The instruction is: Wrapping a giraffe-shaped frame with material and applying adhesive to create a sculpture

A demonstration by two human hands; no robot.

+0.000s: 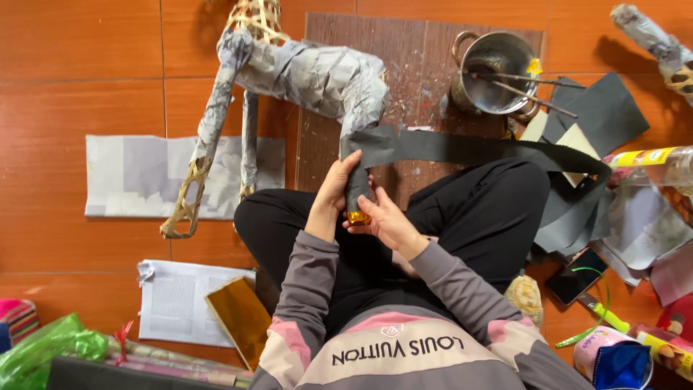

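Note:
A four-legged animal figure (310, 72) of woven bamboo, covered with newspaper, stands on the floor in front of me. One of its legs (356, 184) is wrapped in dark grey paper with a gold band at the foot. My left hand (333, 189) grips this leg from the left. My right hand (381, 219) presses the wrapping low on the leg, near the gold foot. A long dark grey paper strip (469, 148) runs from the leg to the right, across my knee.
A metal pot (498, 72) with brushes sits on a brown board (426, 54). Dark and cream paper sheets (599, 115) lie at right, with a phone (576, 275), a plastic bottle (660, 162) and a tape roll (610, 357). Newspaper (137, 177), printed pages (177, 300) and gold sheet (242, 318) lie left.

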